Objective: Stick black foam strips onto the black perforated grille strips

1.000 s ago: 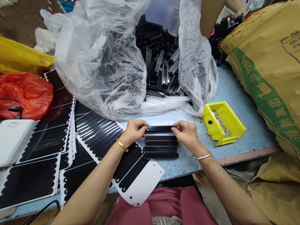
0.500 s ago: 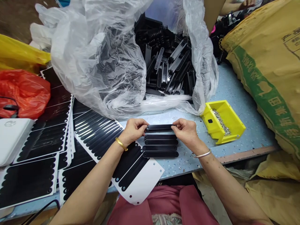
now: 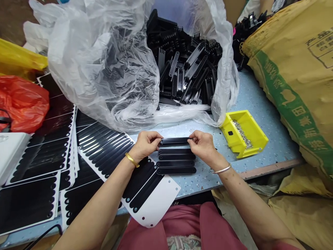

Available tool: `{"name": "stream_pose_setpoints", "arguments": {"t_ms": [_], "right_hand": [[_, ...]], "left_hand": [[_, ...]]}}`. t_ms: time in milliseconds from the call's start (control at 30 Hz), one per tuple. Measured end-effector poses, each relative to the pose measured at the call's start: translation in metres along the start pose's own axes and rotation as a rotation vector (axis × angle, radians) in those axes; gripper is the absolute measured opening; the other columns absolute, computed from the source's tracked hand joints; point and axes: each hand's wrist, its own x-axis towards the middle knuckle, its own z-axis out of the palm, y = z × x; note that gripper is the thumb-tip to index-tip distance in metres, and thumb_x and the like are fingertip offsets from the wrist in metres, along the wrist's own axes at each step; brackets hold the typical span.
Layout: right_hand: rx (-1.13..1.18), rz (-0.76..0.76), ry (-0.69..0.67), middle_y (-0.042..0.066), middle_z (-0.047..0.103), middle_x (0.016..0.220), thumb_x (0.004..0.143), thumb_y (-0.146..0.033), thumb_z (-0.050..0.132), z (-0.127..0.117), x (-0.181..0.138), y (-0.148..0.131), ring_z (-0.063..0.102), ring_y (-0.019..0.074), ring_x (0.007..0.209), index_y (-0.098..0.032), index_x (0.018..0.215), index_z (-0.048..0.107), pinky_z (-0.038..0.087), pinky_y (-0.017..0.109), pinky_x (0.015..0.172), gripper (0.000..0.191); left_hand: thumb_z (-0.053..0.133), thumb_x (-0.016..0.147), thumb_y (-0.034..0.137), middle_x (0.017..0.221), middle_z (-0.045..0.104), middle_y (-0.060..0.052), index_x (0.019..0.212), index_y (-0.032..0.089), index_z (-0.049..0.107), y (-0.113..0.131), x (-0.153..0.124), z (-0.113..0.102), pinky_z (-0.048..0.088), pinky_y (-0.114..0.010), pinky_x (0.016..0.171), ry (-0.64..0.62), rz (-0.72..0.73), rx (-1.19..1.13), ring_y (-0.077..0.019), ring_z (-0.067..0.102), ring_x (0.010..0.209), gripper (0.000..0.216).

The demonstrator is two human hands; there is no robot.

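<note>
Head view: we hold one slim black bar [image 3: 174, 140] by both ends.
Our left hand [image 3: 146, 145] and right hand [image 3: 202, 145] each narrow their grip to a thumb-and-finger pinch on one end of it, just beyond the four similar bars [image 3: 176, 163] lined up on the speckled blue surface [image 3: 281, 147]; whether it touches the surface we cannot tell. Plastic by its look, it should feel light and fairly stiff to us, hard to crush but perhaps prone to bowing if we press inward. Its smooth face may slip or scratch, so we would take the rounded ends by their side edges, leaving the middle untouched.
</note>
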Motion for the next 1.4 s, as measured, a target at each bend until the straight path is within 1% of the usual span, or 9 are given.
{"name": "stream_pose_setpoints", "arguments": {"t_ms": [267,367,567,633,733,800,900,1100,1400], "right_hand": [[-0.005,0.006,-0.01,-0.003,0.056,0.049,0.066,-0.016,0.061,0.0,0.002,-0.003,0.05,0.0123,0.045,-0.018,0.066,0.063,0.038,0.024,0.049,0.003],[-0.01,0.005,-0.002,-0.003,0.056,0.05,0.066,-0.016,0.061,0.002,0.002,-0.002,0.049,0.0124,0.045,-0.018,0.066,0.063,0.037,0.024,0.049,0.003],[-0.028,0.0,-0.006,-0.002,0.054,0.051,0.067,-0.017,0.06,0.002,0.0,-0.003,0.048,0.0127,0.045,-0.018,0.068,0.062,0.037,0.025,0.049,0.002],[-0.029,0.003,-0.009,-0.002,0.055,0.051,0.067,-0.017,0.06,0.001,0.0,-0.005,0.049,0.013,0.046,-0.018,0.068,0.062,0.037,0.025,0.049,0.002],[-0.035,-0.01,-0.005,-0.002,0.056,0.052,0.067,-0.016,0.059,0.001,-0.001,-0.006,0.05,0.0132,0.047,-0.018,0.068,0.062,0.037,0.025,0.05,0.003],[-0.033,-0.02,0.006,-0.001,0.057,0.052,0.067,-0.016,0.059,0.001,-0.001,-0.006,0.05,0.0133,0.048,-0.019,0.066,0.062,0.037,0.025,0.05,0.004],[0.034,-0.002,0.024,-0.001,0.058,0.052,0.067,-0.017,0.059,0.002,-0.002,-0.004,0.051,0.0134,0.048,-0.019,0.065,0.063,0.038,0.025,0.049,0.004],[0.285,0.069,0.043,-0.003,0.055,0.047,0.063,-0.021,0.06,-0.001,0.001,-0.003,0.047,0.0113,0.044,-0.018,0.061,0.063,0.036,0.023,0.044,0.006],[0.239,0.165,-0.004,-0.003,0.052,0.044,0.059,-0.021,0.059,0.003,0.009,-0.002,0.044,0.0109,0.042,-0.017,0.06,0.063,0.034,0.023,0.043,0.006]], "left_hand": [[0.063,0.066,0.026,0.049,0.06,0.001,0.071,0.013,0.07,0.0,0.0,-0.001,0.042,-0.019,0.04,-0.015,0.013,0.005,-0.0108,0.056,0.04,0.016],[0.06,0.07,0.027,0.048,0.058,0.001,0.073,0.014,0.071,-0.001,0.0,-0.003,0.04,-0.02,0.04,-0.023,0.031,0.09,-0.0114,0.054,0.039,0.017],[0.059,0.076,0.022,0.056,0.064,0.0,0.085,0.016,0.073,0.002,-0.007,-0.005,0.044,-0.024,0.055,0.129,0.291,0.518,-0.0131,0.057,0.051,0.019],[0.058,0.078,0.02,0.069,0.071,-0.003,0.092,0.015,0.073,0.003,-0.011,-0.003,0.048,-0.027,0.063,0.164,0.374,0.579,-0.0159,0.063,0.06,0.021],[0.063,0.078,0.023,0.099,0.074,-0.01,0.102,0.016,0.071,0.003,-0.011,0.004,0.051,-0.034,0.08,0.13,0.511,0.636,-0.0231,0.069,0.085,0.027],[0.066,0.076,0.023,0.1,0.075,-0.01,0.101,0.017,0.071,0.002,-0.008,0.008,0.05,-0.038,0.086,0.049,0.557,0.682,-0.0258,0.068,0.092,0.026],[0.064,0.078,0.019,0.091,0.075,-0.007,0.093,0.02,0.073,0.001,-0.001,0.011,0.051,-0.038,0.084,-0.043,0.546,0.714,-0.0244,0.068,0.088,0.018],[0.064,0.078,0.018,0.09,0.076,-0.006,0.092,0.021,0.074,0.001,0.002,0.008,0.051,-0.035,0.082,-0.062,0.504,0.654,-0.0227,0.069,0.087,0.018],[0.065,0.078,0.02,0.09,0.076,-0.006,0.093,0.02,0.074,-0.001,0.001,0.008,0.051,-0.035,0.081,-0.044,0.486,0.648,-0.0229,0.069,0.086,0.018]]}}
